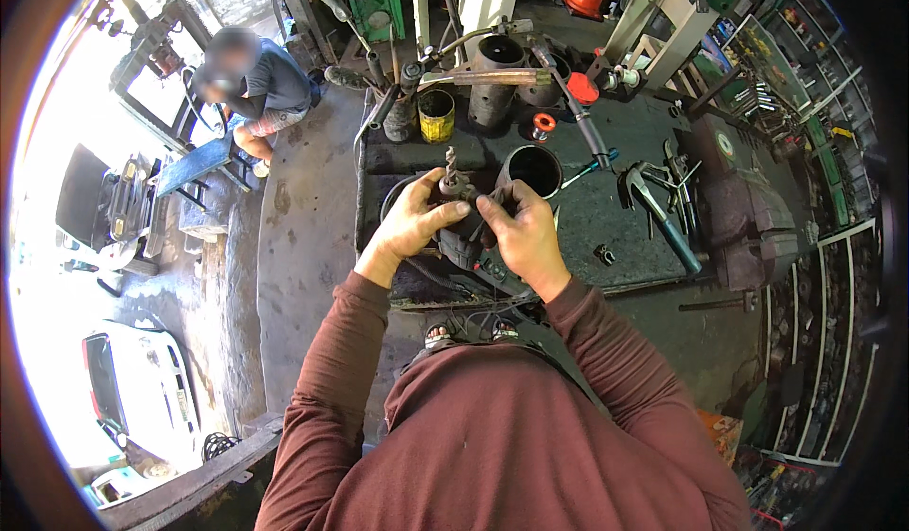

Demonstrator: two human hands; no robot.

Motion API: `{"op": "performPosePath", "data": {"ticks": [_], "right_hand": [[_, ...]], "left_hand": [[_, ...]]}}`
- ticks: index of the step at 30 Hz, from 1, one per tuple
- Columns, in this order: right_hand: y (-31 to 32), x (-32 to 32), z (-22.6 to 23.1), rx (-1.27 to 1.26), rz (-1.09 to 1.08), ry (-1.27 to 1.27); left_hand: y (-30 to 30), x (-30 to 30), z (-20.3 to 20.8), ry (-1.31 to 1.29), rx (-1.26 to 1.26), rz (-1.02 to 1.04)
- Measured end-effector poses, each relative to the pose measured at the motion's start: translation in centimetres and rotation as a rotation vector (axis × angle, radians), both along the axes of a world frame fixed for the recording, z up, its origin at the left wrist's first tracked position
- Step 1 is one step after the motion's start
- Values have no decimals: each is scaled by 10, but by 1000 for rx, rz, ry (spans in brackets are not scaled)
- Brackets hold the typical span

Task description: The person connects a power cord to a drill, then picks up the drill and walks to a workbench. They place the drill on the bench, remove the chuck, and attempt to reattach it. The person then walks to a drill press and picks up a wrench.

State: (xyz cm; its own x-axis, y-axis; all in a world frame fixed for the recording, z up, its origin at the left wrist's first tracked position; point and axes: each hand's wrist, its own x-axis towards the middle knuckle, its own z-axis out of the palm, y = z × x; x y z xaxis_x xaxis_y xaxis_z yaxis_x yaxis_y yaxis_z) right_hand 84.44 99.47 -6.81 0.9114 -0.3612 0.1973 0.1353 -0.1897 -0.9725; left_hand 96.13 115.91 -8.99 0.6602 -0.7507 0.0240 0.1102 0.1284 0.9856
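Note:
Over the front edge of the dark workbench, my left hand is closed around the chuck end of a power drill. A fluted drill bit sticks out of the chuck and points away from me. My right hand is closed beside the chuck, its thumb close to my left thumb; the dark piece in its fingers is too hidden to name. Below the hands shows part of the dark drill body. Just past my right hand stands a dark open-topped metal cylinder.
A hammer with a blue handle lies on the workbench, left of a large vise. Farther back stand a yellow can, an orange spool and a tall dark cylinder. A person sits at far left.

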Motion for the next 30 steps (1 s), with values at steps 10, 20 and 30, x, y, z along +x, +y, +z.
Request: {"op": "performPosePath", "data": {"ticks": [10,20,30], "right_hand": [[-9,6,-7,212,69,55],[23,48,-14,36,-391,121],[7,40,-16,-166,-299,53]], "left_hand": [[-36,-20,-18,-308,-41,407],[-50,-34,-14,-456,123,616],[-16,8,-9,-242,57,68]]}}
